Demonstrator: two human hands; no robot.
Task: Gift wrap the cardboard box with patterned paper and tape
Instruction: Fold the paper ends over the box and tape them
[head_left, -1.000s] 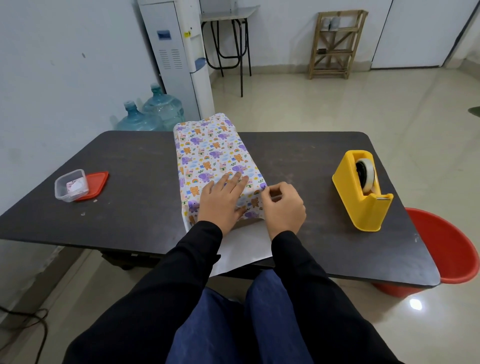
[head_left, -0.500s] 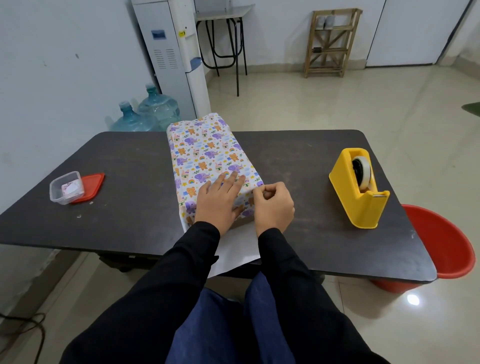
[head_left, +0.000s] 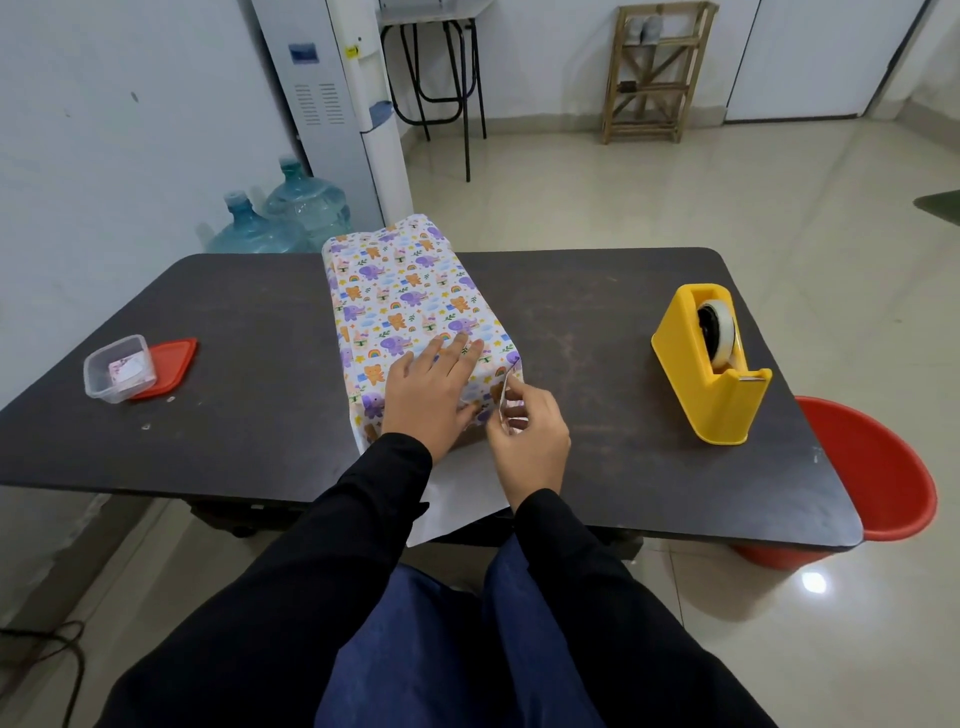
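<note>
Patterned paper (head_left: 410, 291), all little elephants and bears, already lies over the top and sides of the cardboard box, which stands in the middle of the frame on the dark table (head_left: 234, 415), running away from me. The box itself is nearly all covered, so I cannot make out its surface with any certainty.

My left hand (head_left: 428, 395) lies flat on the near end of the top, fingers straight, pressing the paper down so it does not slide. My right hand (head_left: 527, 436), just right of centre, pinches the loose edge of paper at the near right corner of the box between thumb and fingertips. Below both hands, the plain white underside of the sheet (head_left: 462, 493) spreads towards the lower edge of the table and hangs a little over it.

I judge I am on the near end: folding the side flap in before closing it. Next, that flap wants creasing tight against the corner, the white tail brought up over it, and a piece of tape. The yellow tape dispenser (head_left: 711, 364) stands well apart, at the right of the frame, so one hand must let go to reach it.
</note>
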